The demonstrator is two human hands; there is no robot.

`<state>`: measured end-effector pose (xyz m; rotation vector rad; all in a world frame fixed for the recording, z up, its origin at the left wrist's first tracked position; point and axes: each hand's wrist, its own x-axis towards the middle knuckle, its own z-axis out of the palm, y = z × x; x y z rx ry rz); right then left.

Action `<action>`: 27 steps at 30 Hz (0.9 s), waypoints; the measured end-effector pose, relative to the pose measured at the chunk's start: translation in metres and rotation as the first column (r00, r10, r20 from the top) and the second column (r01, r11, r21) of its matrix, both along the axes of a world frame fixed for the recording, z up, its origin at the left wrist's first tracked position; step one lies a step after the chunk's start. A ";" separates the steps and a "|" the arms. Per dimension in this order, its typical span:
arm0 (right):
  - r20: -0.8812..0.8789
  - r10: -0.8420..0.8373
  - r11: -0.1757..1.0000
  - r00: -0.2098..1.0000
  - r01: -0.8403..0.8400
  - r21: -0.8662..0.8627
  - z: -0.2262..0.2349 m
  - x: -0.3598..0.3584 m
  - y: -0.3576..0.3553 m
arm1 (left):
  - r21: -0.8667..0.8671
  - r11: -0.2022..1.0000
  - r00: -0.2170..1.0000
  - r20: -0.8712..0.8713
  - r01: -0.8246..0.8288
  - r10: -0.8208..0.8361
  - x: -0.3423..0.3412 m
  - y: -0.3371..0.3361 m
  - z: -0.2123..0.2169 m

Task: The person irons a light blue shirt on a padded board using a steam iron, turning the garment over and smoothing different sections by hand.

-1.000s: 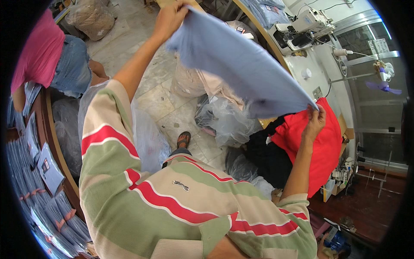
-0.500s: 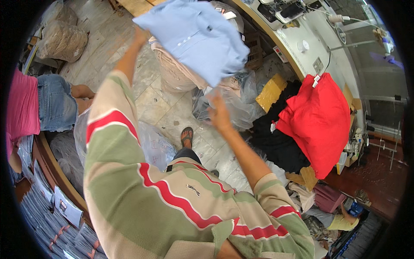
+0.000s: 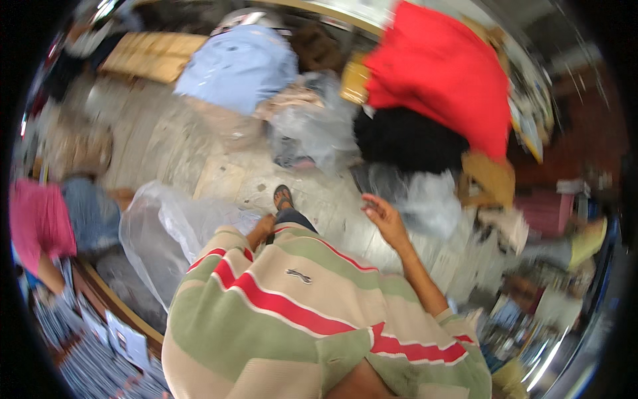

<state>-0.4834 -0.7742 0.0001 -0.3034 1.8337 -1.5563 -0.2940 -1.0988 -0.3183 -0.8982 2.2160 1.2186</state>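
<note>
Light-blue garment point(image 3: 239, 66) lies crumpled at 11 o'clock, free of both hands. Right hand point(image 3: 384, 216) open, empty; left hand point(image 3: 266, 226) state unclear. Bare floor point(image 3: 226, 176) between.

We are seeing even, fairly bright daylight-like light with no hard shadows. Motion blur is smearing most of the frame, worst along the top and right: the red cloth point(image 3: 444, 73) and light blue garment point(image 3: 239, 63) are losing their edges. The striped shirt point(image 3: 299, 319) near the bottom is staying sharper. The right hand point(image 3: 384, 216) is looking soft. Glare is glinting off the clear plastic bag point(image 3: 169, 223). Fisheye distortion is bending edges, and a black vignette is ringing the picture.
</note>
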 end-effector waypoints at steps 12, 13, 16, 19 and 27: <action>-0.637 -0.016 0.406 0.770 -0.578 -0.708 0.275 0.167 0.204 | -0.032 0.489 0.487 -0.051 0.872 -0.872 -0.116 0.185 0.013; -0.659 -0.053 0.362 0.750 -0.601 -0.713 0.274 0.178 0.219 | -0.047 0.324 0.318 -0.101 0.945 -0.943 -0.134 0.213 0.005; -0.640 -0.127 0.390 0.758 -0.555 -0.735 0.264 0.189 0.248 | 0.083 0.178 0.191 -0.189 0.981 -0.963 -0.148 0.371 0.096; -0.668 -0.166 0.190 0.726 -0.641 -0.744 0.249 0.199 0.301 | 0.030 0.304 0.300 -0.292 0.952 -0.908 -0.188 0.374 0.071; 0.107 -0.975 0.170 0.193 0.966 -0.193 0.055 0.228 0.428 | 0.134 0.005 -0.002 0.053 0.991 -0.999 -0.228 0.539 0.067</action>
